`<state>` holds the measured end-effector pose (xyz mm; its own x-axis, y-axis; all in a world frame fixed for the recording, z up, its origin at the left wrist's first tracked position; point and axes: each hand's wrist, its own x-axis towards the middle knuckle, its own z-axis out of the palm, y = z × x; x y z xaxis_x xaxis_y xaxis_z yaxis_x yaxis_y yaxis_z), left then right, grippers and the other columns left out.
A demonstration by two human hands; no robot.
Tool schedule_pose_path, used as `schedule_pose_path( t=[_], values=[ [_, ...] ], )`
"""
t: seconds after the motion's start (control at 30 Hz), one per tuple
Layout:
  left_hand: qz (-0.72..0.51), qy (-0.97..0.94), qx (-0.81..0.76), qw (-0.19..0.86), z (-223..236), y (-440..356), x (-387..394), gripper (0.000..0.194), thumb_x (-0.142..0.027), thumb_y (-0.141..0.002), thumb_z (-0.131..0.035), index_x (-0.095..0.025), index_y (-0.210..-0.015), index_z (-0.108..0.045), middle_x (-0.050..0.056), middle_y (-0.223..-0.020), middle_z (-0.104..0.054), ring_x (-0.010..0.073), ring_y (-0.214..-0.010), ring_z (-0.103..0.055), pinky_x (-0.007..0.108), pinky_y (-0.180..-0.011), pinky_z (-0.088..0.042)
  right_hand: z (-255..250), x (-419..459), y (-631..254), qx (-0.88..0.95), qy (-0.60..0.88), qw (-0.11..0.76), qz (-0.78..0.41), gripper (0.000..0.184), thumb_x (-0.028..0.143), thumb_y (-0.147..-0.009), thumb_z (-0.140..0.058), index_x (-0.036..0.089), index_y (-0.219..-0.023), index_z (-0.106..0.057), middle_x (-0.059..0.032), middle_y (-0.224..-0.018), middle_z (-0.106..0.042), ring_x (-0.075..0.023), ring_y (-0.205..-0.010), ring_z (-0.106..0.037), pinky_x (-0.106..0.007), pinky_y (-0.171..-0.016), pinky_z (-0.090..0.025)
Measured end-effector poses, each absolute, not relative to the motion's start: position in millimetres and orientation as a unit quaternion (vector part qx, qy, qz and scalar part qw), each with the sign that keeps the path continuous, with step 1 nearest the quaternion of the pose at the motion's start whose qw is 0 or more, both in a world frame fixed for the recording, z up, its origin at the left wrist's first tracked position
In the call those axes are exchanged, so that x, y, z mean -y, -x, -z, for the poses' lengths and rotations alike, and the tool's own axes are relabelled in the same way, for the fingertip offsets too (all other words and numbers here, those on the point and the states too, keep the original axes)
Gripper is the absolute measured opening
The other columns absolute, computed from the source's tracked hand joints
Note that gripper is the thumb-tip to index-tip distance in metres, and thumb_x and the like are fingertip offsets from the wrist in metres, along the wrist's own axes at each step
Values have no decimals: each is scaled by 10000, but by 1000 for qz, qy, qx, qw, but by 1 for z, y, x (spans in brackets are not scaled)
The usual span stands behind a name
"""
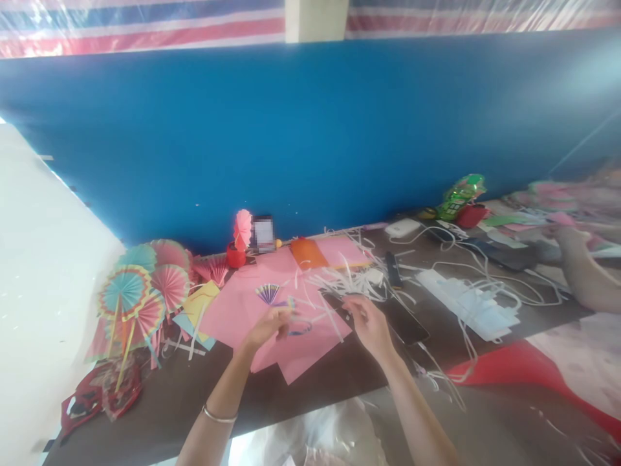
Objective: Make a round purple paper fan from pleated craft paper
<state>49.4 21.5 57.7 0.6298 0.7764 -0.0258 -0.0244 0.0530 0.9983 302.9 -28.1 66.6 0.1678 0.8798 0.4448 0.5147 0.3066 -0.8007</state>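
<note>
My left hand (272, 325) is over the pink paper sheets (237, 304), its fingers curled closed. A small multicoloured piece shows at its fingertips, too blurred to name. Just beyond lies a small purple and yellow pleated paper fan (268, 293). A bluish curved strip (301, 328) rests on the pink paper, right of that hand. My right hand (367, 321) is at the right edge of the sheets, beside a pile of white paper strips (352, 283). Its thumb and fingers are drawn together; what they pinch, if anything, is too small to make out.
Finished pleated paper fans (127, 292) stack at the left. A dark phone (407, 321), a white power strip (466, 304) and tangled cables lie to the right. Along the blue wall stands a red holder (236, 255) with a pink fan. Another person's arm (579, 272) reaches in at far right.
</note>
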Motion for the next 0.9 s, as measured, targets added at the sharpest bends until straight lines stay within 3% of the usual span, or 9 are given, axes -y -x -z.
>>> schedule_pose_path(
  t=[0.07,0.13,0.23,0.33,0.4,0.5,0.6,0.73,0.9],
  values=[
    [-235,-690,-306,612,-71,-51,-18,370,-485,-771,-536,-146,-797,-683,-1,-464,-537,93,-375,-456,213,-407,-332,-74,27,-308,638,556,502,-175,223,372,-877,-449,226,-888,-618,-60,-877,-658,-200,-736,-644,-333,-706,-515],
    [-203,-731,-294,581,-84,-54,-13,360,-460,-805,-493,-158,-749,-680,46,-599,-631,120,-467,-543,222,-458,-388,-86,28,-317,648,559,482,-189,247,400,-864,-467,226,-868,-641,-67,-895,-667,-209,-755,-643,-335,-707,-513],
    [-197,-790,-306,494,-95,-59,-5,358,-425,-853,-422,-170,-833,-673,63,-746,-672,137,-594,-581,232,-548,-423,-105,33,-335,636,579,455,-232,267,448,-803,-552,213,-797,-680,-72,-881,-683,-242,-840,-633,-366,-794,-494],
    [-188,-843,-367,346,-96,-61,2,305,-390,-856,-428,-191,-885,-658,37,-724,-657,141,-616,-559,242,-591,-409,-117,41,-349,567,587,481,-319,279,452,-747,-622,188,-815,-682,-75,-867,-692,-250,-837,-644,-368,-805,-500],
    [-178,-861,-394,268,-95,-63,4,280,-355,-866,-412,-205,-893,-648,31,-718,-644,151,-640,-558,252,-621,-402,-120,48,-349,499,607,539,-303,278,446,-748,-620,183,-823,-669,-67,-816,-692,-241,-788,-654,-362,-776,-513],
    [-177,-876,-398,205,-93,-65,6,267,-292,-880,-373,-212,-917,-625,44,-756,-633,176,-712,-566,273,-661,-400,-120,56,-332,482,624,586,-186,224,399,-769,-609,190,-834,-655,-61,-839,-682,-235,-831,-643,-355,-779,-509],
    [-178,-890,-382,173,-95,-68,8,237,-239,-872,-370,-198,-919,-599,58,-755,-614,196,-742,-556,299,-684,-400,-122,57,-306,649,552,512,-105,150,309,-814,-569,220,-905,-648,-63,-949,-660,-225,-920,-611,-373,-834,-481],
    [-184,-902,-361,150,-99,-70,10,208,-170,-854,-371,-175,-940,-560,62,-742,-593,200,-733,-540,330,-712,-403,-126,44,-282,815,455,358,-31,237,199,-837,-525,249,-1055,-605,-57,-1099,-615,-233,-1078,-530,-461,-972,-365],
    [-199,-899,-345,179,-100,-66,16,231,-167,-867,-352,-169,-1044,-501,79,-839,-600,198,-782,-549,315,-703,-419,-122,27,-279,869,409,279,-17,214,139,-873,-456,244,-938,-631,-26,-935,-661,-197,-983,-574,-492,-1069,-187]
  ],
)
